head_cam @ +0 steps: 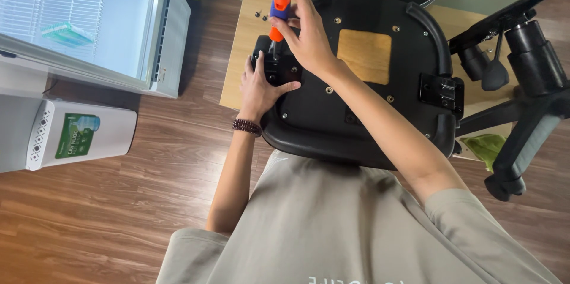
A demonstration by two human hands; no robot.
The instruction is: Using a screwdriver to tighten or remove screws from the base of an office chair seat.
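Note:
An upturned black office chair seat point(356, 111) lies on a light wooden table point(249, 22). My right hand point(309, 34) grips an orange and blue screwdriver point(278, 15), held upright with its tip down on a black bracket point(274, 67) at the seat's left edge. My left hand point(258, 91) presses on that bracket from below, a dark bead bracelet on its wrist. A second black bracket point(440, 92) sits at the seat's right edge. A square opening in the seat point(364, 55) shows the table's wood.
Two small dark screws point(261, 15) lie on the table left of the screwdriver. The chair's base with gas cylinder and wheel point(522, 100) stands at right. A glass-door fridge point(101, 22) and a white box point(65, 135) stand at left on the wood floor.

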